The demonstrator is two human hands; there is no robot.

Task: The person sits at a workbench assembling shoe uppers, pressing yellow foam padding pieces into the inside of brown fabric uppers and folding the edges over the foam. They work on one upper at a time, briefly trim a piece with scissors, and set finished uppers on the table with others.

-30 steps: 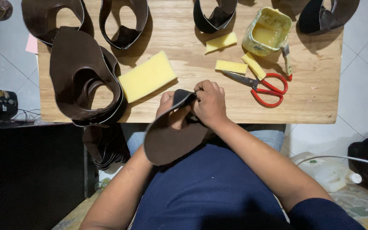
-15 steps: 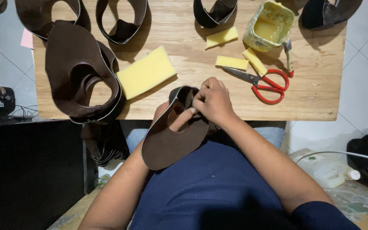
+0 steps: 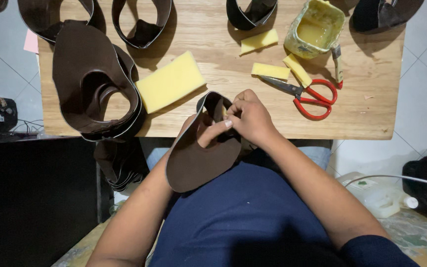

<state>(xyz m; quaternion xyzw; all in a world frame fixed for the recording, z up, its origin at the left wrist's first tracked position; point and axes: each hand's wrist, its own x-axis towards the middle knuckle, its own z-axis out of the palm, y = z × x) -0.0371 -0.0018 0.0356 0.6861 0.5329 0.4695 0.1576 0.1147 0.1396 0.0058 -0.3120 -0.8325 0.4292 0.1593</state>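
Observation:
I hold a dark brown leather shoe-upper piece (image 3: 193, 165) against my lap at the near edge of the wooden table (image 3: 223, 74). My left hand (image 3: 208, 131) reaches through from under the piece, fingers poking out at its opening. My right hand (image 3: 250, 116) pinches the curved rim of the same piece, pressing a small yellow foam bit against the inside. Both hands grip it.
A stack of brown leather uppers (image 3: 92, 84) lies at the left, a yellow foam block (image 3: 170, 82) beside it. Red-handled scissors (image 3: 307, 96), small foam strips (image 3: 273, 70) and a yellow glue tub (image 3: 316, 28) with a brush sit at the right. More uppers line the far edge.
The leather piece has been tilted up and its rim opened wider. My right hand has shifted along the rim, and my left fingers now show through the opening.

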